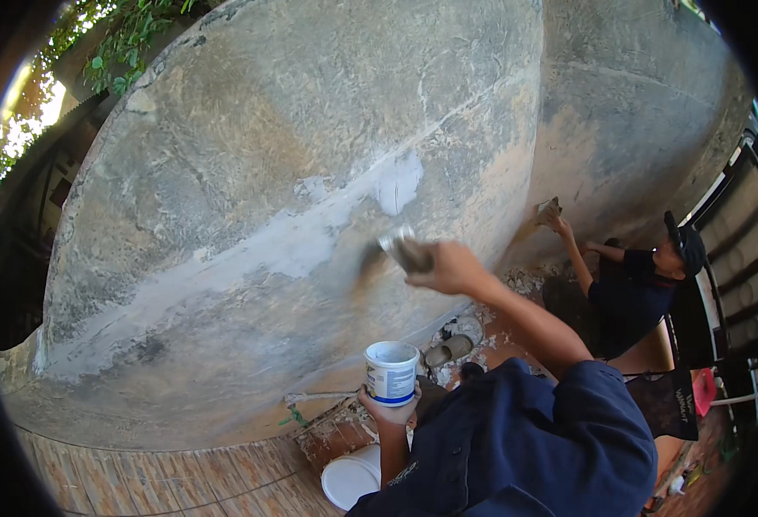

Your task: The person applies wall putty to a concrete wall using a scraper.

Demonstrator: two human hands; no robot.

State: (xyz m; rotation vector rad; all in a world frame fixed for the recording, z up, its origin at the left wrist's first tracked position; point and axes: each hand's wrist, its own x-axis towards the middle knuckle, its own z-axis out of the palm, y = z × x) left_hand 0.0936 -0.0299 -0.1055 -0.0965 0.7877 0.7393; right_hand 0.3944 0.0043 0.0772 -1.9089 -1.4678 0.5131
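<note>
My right hand (449, 269) is raised in front of the rough grey wall (249, 112), its fingers closed round a putty knife (403, 248). Motion smears the knife's pale, shiny blade, so I cannot tell whether it touches the wall. A band of pale filler (288, 241) runs slantwise across the surface, with a whiter patch (398, 183) just above the blade. Lower down, my left hand (386, 410) grips a small white plastic bucket (392, 379) from below and the side. The bucket is lidless and upright, with pale material inside.
At the right a co-worker (633, 293) in dark clothes holds a scraper (549, 209) against the adjoining wall. A larger white bucket (351, 479) stands below my left arm. Debris and a sandal (449, 350) lie along the wall's foot. A metal gate (745, 233) borders the right.
</note>
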